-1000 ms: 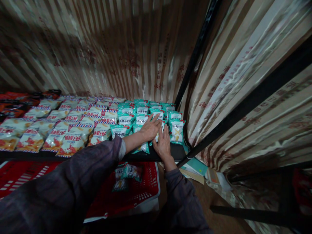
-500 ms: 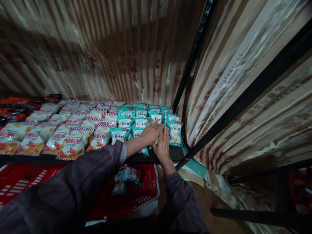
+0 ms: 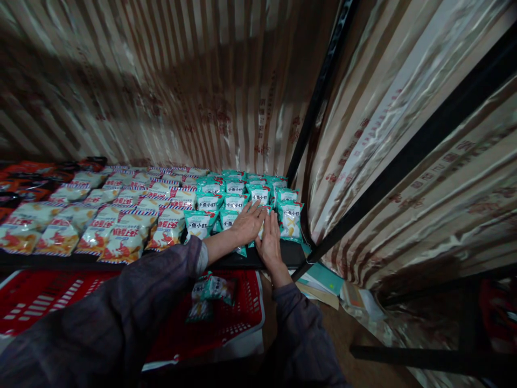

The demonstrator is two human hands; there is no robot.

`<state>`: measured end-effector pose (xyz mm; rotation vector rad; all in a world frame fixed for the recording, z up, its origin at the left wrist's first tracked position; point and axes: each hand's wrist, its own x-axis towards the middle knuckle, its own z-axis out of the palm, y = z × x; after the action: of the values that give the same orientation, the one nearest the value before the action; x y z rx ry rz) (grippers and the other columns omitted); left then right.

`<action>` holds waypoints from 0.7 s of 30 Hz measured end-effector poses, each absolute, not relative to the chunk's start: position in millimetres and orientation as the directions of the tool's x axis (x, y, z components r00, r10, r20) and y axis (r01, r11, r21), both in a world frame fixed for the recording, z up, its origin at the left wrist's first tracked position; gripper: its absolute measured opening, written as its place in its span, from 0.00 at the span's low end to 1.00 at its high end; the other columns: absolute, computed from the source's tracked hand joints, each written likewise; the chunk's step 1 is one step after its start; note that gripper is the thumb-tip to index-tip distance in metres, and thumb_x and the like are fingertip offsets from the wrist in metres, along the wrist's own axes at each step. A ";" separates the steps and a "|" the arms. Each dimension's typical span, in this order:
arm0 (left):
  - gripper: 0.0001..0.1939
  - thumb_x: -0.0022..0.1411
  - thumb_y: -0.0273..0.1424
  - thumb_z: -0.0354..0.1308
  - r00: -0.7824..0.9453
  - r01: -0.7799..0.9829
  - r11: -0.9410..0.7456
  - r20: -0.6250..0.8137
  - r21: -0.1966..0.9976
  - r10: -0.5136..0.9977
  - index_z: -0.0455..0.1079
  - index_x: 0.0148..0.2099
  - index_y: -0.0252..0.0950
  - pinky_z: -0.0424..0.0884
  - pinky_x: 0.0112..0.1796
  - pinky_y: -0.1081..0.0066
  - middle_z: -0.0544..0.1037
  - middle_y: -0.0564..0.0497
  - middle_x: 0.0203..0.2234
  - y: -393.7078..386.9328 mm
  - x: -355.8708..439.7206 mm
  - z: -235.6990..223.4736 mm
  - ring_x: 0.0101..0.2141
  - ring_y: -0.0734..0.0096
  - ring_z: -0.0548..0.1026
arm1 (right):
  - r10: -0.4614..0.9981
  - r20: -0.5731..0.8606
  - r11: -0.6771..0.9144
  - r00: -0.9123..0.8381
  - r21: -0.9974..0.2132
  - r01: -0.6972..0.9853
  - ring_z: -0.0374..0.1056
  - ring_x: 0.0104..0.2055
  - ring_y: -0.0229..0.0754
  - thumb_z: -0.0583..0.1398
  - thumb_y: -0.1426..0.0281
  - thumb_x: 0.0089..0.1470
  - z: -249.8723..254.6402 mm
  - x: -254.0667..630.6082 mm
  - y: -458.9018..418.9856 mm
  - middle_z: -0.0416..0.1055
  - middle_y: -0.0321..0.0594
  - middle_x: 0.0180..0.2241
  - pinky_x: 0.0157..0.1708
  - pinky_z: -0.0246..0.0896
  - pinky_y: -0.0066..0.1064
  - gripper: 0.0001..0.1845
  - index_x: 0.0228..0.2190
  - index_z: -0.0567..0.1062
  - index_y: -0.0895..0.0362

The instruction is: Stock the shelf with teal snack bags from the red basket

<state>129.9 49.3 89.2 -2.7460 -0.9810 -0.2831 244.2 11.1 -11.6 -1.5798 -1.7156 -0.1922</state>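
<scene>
Rows of small teal-and-white snack bags [image 3: 208, 202] stand on the right part of a black shelf [image 3: 278, 260]. My left hand [image 3: 247, 223] lies over the front bags, palm down, fingers stretched out. Close beside it, my right hand [image 3: 270, 242] is held with its fingers straight, its side turned to the bags. Both hands press on one teal bag, which they mostly cover. At the right end of the rows, another teal bag [image 3: 291, 220] leans upright just past my right fingers.
White shrimp-snack bags [image 3: 129, 231] fill the shelf to the left, with orange-and-black packets [image 3: 32, 178] beyond. Below the front edge is a red basket [image 3: 246, 307] holding several teal bags [image 3: 218, 289]. A black post [image 3: 363, 199] slants across the right; striped curtain [image 3: 226, 108] hangs behind.
Both hands stay almost in place against the teal bags. The view has shifted very slightly, so the bags on the left appear a little further right.
</scene>
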 end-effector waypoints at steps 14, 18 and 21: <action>0.27 0.60 0.23 0.49 0.741 0.636 -0.772 0.292 -0.016 0.604 0.61 0.61 0.23 0.51 0.63 0.51 0.62 0.31 0.62 28.3 119.0 94.1 0.66 0.53 0.51 | 0.757 0.653 0.290 0.018 -0.361 0.886 0.30 0.71 0.55 0.54 0.66 0.56 -7.3 247.9 -0.4 0.39 0.58 0.69 0.64 0.41 0.58 0.44 0.66 0.40 0.64; 0.28 0.58 0.22 0.50 0.755 0.594 -0.801 0.295 0.070 0.586 0.60 0.61 0.23 0.54 0.63 0.55 0.64 0.32 0.61 16.4 111.5 91.1 0.66 0.55 0.51 | 0.703 0.711 0.331 0.021 -0.353 0.875 0.36 0.71 0.54 0.52 0.64 0.59 -3.5 243.6 -13.5 0.45 0.59 0.67 0.64 0.45 0.57 0.39 0.65 0.45 0.65; 0.28 0.58 0.21 0.47 0.751 0.552 -0.817 0.326 0.164 0.574 0.59 0.61 0.25 0.56 0.63 0.56 0.67 0.34 0.59 -1.4 103.7 82.8 0.65 0.59 0.56 | 0.668 0.742 0.353 0.058 -0.385 0.853 0.44 0.69 0.53 0.51 0.64 0.60 -1.4 230.9 -35.3 0.52 0.59 0.65 0.63 0.50 0.54 0.35 0.64 0.49 0.64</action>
<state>103.7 -1.4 82.8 -2.9936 -0.9632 -0.5876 230.9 -35.3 -1.4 -1.3759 -1.6687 -0.2443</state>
